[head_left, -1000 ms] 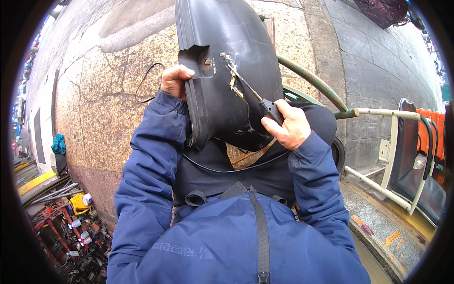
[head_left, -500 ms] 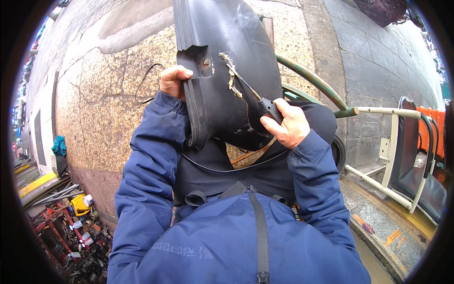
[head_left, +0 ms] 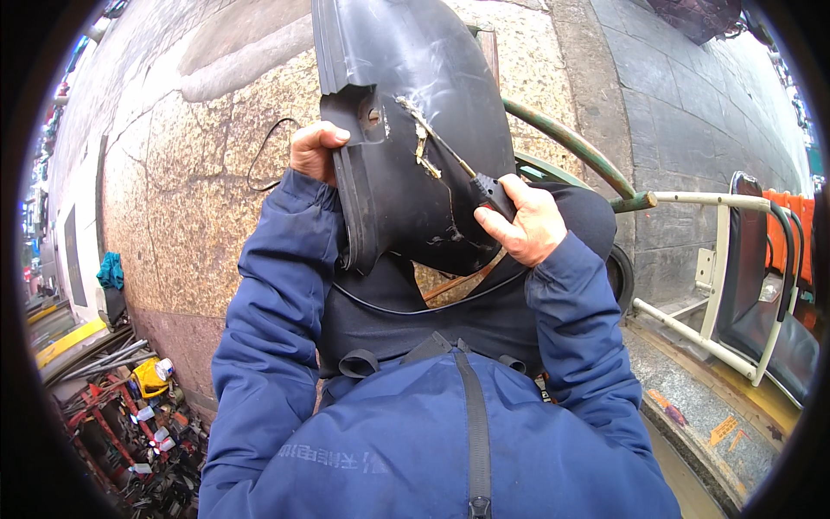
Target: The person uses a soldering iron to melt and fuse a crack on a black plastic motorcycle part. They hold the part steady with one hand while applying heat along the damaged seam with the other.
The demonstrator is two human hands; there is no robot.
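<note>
A large curved black plastic panel (head_left: 406,190), like a vehicle fender, rests over my knees. My left hand (head_left: 316,150) is closed around its left edge, thumb on top, just below a broken-out notch (head_left: 356,112) with a hole in it. In my right hand (head_left: 526,223) is the black handle of a soldering iron (head_left: 494,197). The iron's thin metal shaft points up and left, its tip at the rough, pale line of melted material (head_left: 421,143) on the panel. A thin crack runs down from that line. My right fingertips are partly hidden behind the handle.
A greenish metal tube (head_left: 579,147) passes behind the panel on the right. Beyond it stands a cream-framed chair (head_left: 724,259) with a dark seat. Tools and scrap in a red frame (head_left: 112,432) lie lower left. A black cord (head_left: 406,310) crosses my lap.
The panel has shifted very slightly left, with my left hand on it. The iron's tip remains at the upper end of the pale line; both grips are unchanged.
</note>
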